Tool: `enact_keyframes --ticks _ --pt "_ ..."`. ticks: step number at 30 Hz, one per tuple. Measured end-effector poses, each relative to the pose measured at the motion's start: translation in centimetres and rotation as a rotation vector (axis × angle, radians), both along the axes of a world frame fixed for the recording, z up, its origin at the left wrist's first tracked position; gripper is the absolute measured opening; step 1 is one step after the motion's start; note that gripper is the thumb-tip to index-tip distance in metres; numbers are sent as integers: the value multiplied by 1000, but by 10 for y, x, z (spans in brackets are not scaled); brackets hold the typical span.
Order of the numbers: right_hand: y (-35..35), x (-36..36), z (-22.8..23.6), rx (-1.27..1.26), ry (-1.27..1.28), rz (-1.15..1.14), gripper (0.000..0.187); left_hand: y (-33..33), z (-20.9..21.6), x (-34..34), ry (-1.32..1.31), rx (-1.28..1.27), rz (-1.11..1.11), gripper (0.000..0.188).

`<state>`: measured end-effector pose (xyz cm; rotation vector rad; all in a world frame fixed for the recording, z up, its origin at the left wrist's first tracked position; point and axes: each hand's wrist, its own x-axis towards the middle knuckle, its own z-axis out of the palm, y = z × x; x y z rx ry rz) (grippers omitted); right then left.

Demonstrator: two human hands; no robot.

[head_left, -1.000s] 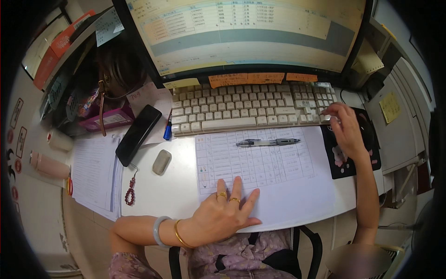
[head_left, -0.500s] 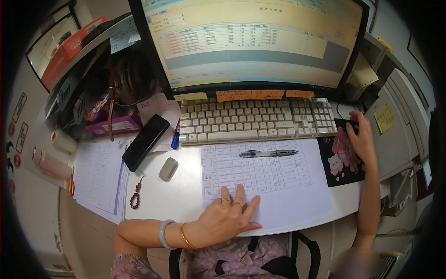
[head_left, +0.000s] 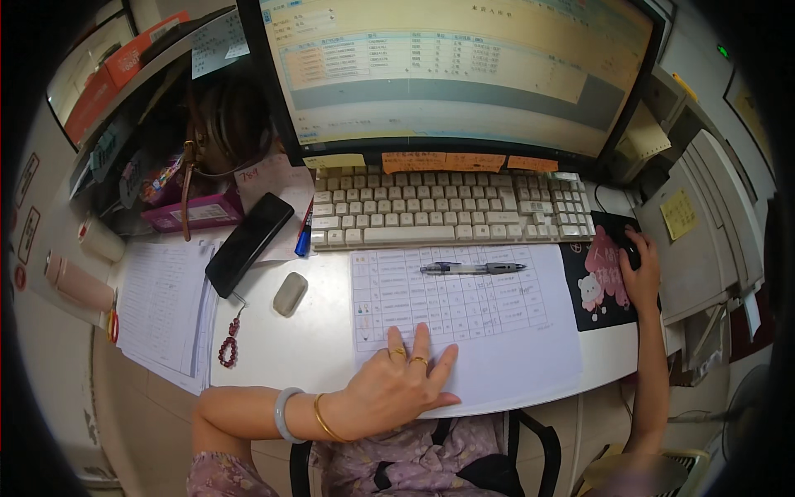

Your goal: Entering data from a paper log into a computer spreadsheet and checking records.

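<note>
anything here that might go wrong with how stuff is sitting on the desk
The pen lies loose on the printed sheet, so it may roll if the left hand shifts the paper. The sheet's near edge overhangs the desk and might slide off. The phone rests partly on papers and could slip.

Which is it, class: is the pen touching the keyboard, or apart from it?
Apart. The head view shows the pen lying on the printed sheet, with a strip of paper showing between it and the keyboard.

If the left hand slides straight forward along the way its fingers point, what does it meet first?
Probably the pen. The left hand lies flat on the printed sheet, fingers aimed up the page towards the keyboard; the pen lies across that path, slightly right.
</note>
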<state>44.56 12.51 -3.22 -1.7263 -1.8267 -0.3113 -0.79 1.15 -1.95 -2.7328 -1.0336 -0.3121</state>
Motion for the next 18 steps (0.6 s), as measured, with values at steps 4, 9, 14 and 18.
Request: enact_keyframes --ticks 4,9,14,18 --pt "1 2 -1 -1 -11 4 35 0 2 1 7 6 1 67" --pt "0 0 0 3 2 16 33 0 2 1 -1 33 -2 68" --pt "0 3 -1 -2 -6 15 34 -2 1 0 4 40 -1 68" --pt "0 4 -7 12 -25 5 35 -3 1 0 12 49 7 68"
